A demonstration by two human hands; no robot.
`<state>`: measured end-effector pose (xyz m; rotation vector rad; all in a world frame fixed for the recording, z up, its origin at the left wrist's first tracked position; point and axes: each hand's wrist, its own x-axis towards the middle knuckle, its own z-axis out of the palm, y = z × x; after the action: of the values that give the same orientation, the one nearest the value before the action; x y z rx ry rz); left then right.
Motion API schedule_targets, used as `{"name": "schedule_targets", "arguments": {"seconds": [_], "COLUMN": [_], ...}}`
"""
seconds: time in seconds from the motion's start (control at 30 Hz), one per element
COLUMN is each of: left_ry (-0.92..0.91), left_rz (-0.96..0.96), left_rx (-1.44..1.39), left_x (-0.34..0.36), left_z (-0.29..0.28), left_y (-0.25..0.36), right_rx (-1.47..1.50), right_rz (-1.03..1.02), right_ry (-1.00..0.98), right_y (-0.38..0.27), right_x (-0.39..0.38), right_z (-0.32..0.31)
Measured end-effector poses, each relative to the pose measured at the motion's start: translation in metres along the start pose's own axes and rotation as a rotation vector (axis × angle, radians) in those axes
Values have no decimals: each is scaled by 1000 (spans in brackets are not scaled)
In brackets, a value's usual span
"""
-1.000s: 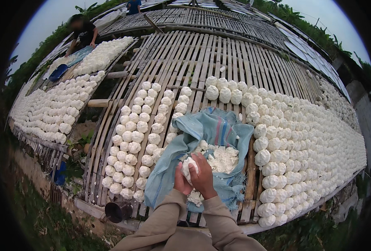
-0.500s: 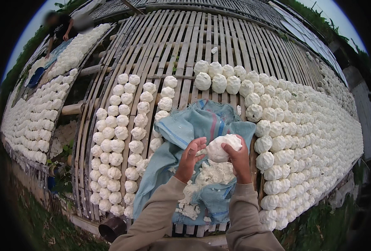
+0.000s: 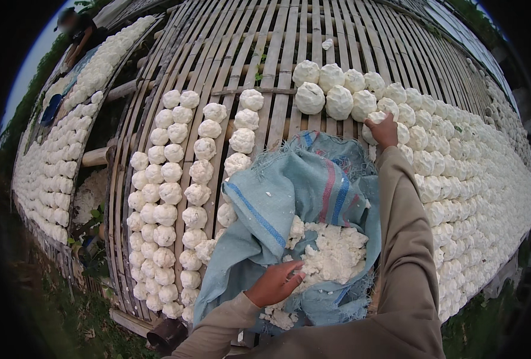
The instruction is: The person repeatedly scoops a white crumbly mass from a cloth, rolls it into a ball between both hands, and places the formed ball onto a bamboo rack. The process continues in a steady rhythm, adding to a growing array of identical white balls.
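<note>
My right hand (image 3: pixel 383 130) reaches out to the near-left edge of the right-hand block of white balls (image 3: pixel 424 164), its fingers closed around a white ball (image 3: pixel 369 135) set among the others. This ball is partly covered by the hand. My left hand (image 3: pixel 277 283) is low over a blue woven sack (image 3: pixel 259 209), fingers apart and holding nothing. Its fingertips are beside a heap of moist, crumbly white paste (image 3: pixel 334 254) lying in the spread sack. Smaller clumps of the paste (image 3: pixel 280 316) sit below that hand.
Rows of lumpy white balls (image 3: pixel 169 194) line the bamboo slat platform (image 3: pixel 277 36) to the left. Another ball-covered platform (image 3: pixel 53 179) stands farther left, where a person (image 3: pixel 83 36) works near a blue basin (image 3: pixel 52 109). A dark cylindrical container (image 3: pixel 166 334) is at the front edge.
My right hand has carried the white ball from above the sack forward and right to the block's edge. The left hand has parted from it and dropped toward the paste. The view has shifted.
</note>
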<state>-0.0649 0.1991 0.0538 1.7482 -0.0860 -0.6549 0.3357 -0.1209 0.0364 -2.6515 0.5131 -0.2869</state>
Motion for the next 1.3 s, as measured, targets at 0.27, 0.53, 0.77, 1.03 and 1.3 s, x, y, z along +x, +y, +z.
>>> {"name": "schedule_targets", "arguments": {"seconds": [0.27,0.53,0.77,1.03,1.3], "left_ry": [853,430,-125,62,323], "left_rz": [326,351,71,194,133], "left_rx": [469,449,583,139,321], "left_x": [58,42,-64,-49,-118], "left_z": [-40,32,134,171,71], "left_y": [-13,1,-11,8,-21], "right_rx": [425,304,-64,306,-77], "right_rz": [-148,-136,-5,62,-109], "right_ry": [-386,-275,-541,-636,-231], "right_y": [43,131,178,162,130], "right_x": [-231,-393,-403,-438,-532], "right_z": [-94,-85,-150,-181,-180]}}
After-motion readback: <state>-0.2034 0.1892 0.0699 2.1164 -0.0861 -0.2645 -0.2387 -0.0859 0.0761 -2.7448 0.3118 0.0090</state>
